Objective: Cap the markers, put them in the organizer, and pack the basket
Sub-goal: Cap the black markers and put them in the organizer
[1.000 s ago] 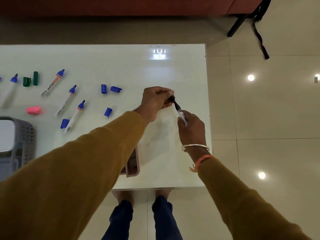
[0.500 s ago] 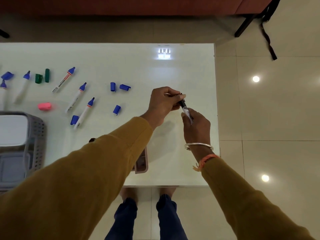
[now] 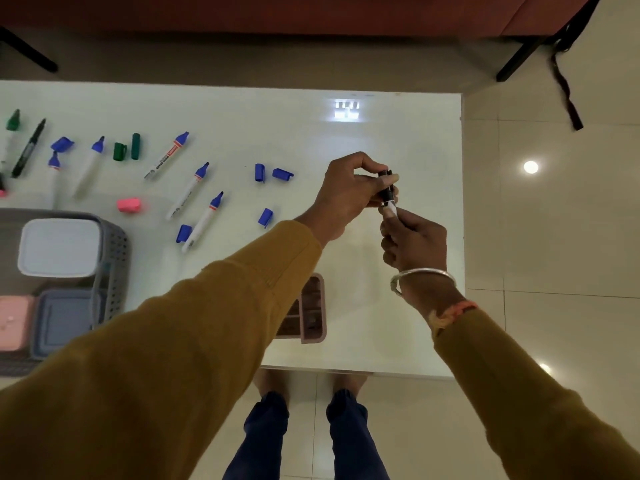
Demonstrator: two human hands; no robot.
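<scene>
we are holding one marker [image 3: 391, 208] above the right part of the white table [image 3: 242, 109]. our right hand [image 3: 415, 240] is gripping its white barrel from below, fingers curled round it, so only a short stretch of barrel is showing above the fist. our left hand [image 3: 349, 194] is pinching the black cap [image 3: 387, 187] between thumb and fingertips. the cap is sitting over the marker's upper end and meeting the white barrel; whether it is pressed fully home we cannot tell. a silver bangle [image 3: 422, 273] is sitting on our right wrist.

the pink organizer [image 3: 313, 306] is standing near the table's front edge, between our two arms, and our left sleeve [image 3: 207, 323] is covering most of it. the grey basket [image 3: 112, 258] is standing at the left of the view, holding a white lidded box [image 3: 59, 247] and, nearer to us, a pink box [image 3: 14, 320] and a blue-grey box [image 3: 65, 320].

beyond the basket, well apart from our hands, several blue-tipped markers [image 3: 167, 155] are lying uncapped on the table, with loose blue caps [image 3: 259, 173] scattered among them. two green caps [image 3: 120, 151] are lying just beside each other. a pink piece [image 3: 129, 205] is lying near the basket's far corner. a black marker [image 3: 29, 147] and a green-tipped marker [image 3: 12, 123] are lying at the far left.
</scene>
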